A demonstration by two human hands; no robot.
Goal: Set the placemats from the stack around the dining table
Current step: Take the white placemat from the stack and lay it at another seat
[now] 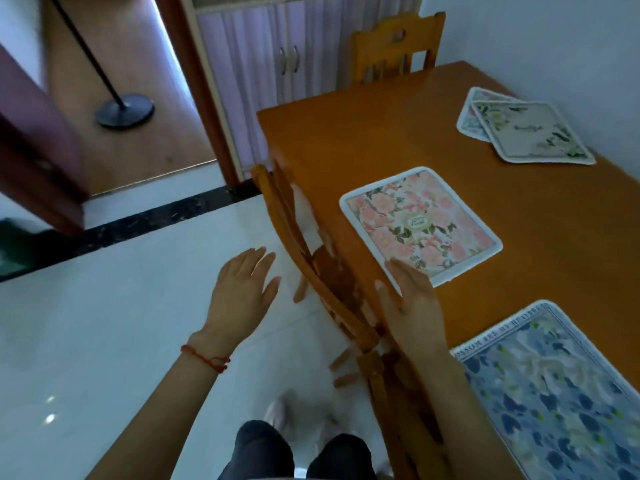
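Note:
A pink floral placemat (pixel 420 225) lies flat near the left edge of the orange wooden dining table (pixel 381 133). A blue floral placemat (pixel 557 386) lies nearer me along the same edge. Two overlapping pale placemats (pixel 519 131) form the stack at the table's far right, by the wall. My right hand (pixel 412 306) is flat with straight fingers, its fingertips at the pink mat's near corner. My left hand (pixel 240 292) hovers open over the floor, left of the table, holding nothing.
A wooden chair (pixel 311 265) is tucked under the table's left side below my hands; another chair (pixel 394 50) stands at the far end. A lamp stand base (pixel 124 110) sits on the wood floor past the doorway. White tiled floor (pixel 121 323) spreads left.

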